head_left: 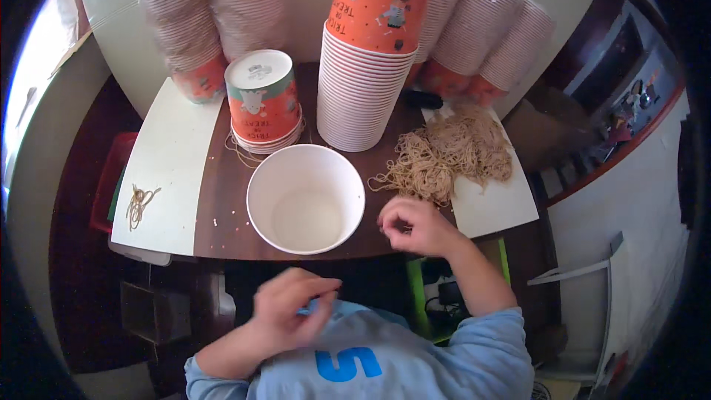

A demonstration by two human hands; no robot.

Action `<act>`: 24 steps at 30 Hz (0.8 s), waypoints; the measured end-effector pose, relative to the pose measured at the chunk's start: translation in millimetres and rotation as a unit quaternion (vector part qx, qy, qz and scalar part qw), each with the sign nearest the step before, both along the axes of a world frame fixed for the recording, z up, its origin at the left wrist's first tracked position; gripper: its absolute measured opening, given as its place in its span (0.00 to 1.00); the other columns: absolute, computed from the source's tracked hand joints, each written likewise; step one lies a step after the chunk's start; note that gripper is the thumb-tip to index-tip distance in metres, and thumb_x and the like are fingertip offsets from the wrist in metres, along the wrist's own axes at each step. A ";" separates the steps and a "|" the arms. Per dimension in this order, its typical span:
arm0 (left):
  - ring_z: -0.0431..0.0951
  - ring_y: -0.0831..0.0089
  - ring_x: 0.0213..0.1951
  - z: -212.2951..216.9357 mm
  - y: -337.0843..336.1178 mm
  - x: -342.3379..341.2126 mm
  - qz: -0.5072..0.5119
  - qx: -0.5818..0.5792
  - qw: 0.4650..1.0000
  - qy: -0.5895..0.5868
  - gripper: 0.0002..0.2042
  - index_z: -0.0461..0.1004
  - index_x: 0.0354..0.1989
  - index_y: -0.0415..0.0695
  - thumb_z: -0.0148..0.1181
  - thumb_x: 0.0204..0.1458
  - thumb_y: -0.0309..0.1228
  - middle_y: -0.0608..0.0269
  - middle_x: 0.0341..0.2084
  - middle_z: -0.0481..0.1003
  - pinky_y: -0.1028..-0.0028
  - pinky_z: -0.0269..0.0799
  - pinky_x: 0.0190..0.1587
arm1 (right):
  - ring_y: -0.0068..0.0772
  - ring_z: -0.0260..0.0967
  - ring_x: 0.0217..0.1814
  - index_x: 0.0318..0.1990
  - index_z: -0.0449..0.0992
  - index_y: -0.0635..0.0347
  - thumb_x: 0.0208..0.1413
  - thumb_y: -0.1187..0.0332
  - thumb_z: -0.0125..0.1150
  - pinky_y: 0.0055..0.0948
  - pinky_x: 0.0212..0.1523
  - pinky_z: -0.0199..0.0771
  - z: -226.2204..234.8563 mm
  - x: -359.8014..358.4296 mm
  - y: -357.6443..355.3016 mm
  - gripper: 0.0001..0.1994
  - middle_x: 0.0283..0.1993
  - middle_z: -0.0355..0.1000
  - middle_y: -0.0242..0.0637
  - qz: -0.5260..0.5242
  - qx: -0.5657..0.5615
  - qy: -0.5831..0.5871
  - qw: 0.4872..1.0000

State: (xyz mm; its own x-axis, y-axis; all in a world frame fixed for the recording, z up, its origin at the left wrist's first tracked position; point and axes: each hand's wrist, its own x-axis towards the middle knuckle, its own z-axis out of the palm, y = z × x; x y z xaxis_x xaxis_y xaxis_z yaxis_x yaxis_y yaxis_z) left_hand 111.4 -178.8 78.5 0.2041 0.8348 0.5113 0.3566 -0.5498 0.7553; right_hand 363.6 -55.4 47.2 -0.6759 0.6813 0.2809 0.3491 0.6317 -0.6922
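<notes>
Resting at the table edge just beside an open white paper cup (305, 198), right hand (415, 226), fingers curled, pinches rubber bands from the tan pile (444, 155); left hand (292, 311), blurred near chest, grip indeterminate; stacked printed cups (366, 67) behind.

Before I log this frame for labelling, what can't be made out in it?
Head view only:
- Left hand: motion-blurred near the chest, so whether it holds anything cannot be told.
- Right hand: fingers curled at the edge of the rubber band pile; a pinched band is too small to confirm.
- Open white cup: looks empty, but its bottom is washed out.
- Sleeved cup stacks: tops cut off by the upper edge.
</notes>
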 end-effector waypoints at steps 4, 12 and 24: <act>0.71 0.83 0.27 -50.9 2.8 21.1 -0.039 -0.376 0.904 -0.202 0.09 0.76 0.36 0.36 0.57 0.54 0.30 0.64 0.25 0.75 0.81 0.68 0.28 | 0.33 0.73 0.35 0.29 0.71 0.60 0.41 0.80 0.60 0.28 0.35 0.73 9.5 -27.1 -36.3 0.07 0.35 0.73 0.38 0.068 -0.043 0.044 0.996; 0.73 0.82 0.26 -54.2 8.3 20.3 -0.059 -0.360 0.923 -0.120 0.08 0.74 0.37 0.36 0.57 0.55 0.29 0.64 0.25 0.75 0.81 0.70 0.28 | 0.40 0.70 0.28 0.35 0.69 0.59 0.41 0.78 0.62 0.33 0.27 0.70 -5.8 -37.1 -48.4 0.12 0.30 0.70 0.38 0.110 0.075 0.025 0.991; 0.71 0.73 0.21 3.4 -23.7 -32.5 -0.105 -0.116 0.923 -0.352 0.05 0.74 0.22 0.37 0.60 0.47 0.24 0.58 0.20 0.74 0.76 0.66 0.24 | 0.49 0.70 0.37 0.34 0.74 0.59 0.51 0.71 0.49 0.42 0.37 0.71 -85.6 104.6 89.5 0.07 0.34 0.72 0.44 -0.227 0.188 -0.286 0.912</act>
State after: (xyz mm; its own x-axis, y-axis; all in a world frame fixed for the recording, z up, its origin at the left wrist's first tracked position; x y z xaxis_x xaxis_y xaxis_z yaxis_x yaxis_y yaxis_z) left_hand 78.9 -202.5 81.9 0.0591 0.9180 0.3921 -0.3631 -0.3461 0.8651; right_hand 468.2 34.0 -38.4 -0.4579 0.8553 0.2426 0.8693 0.4879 -0.0792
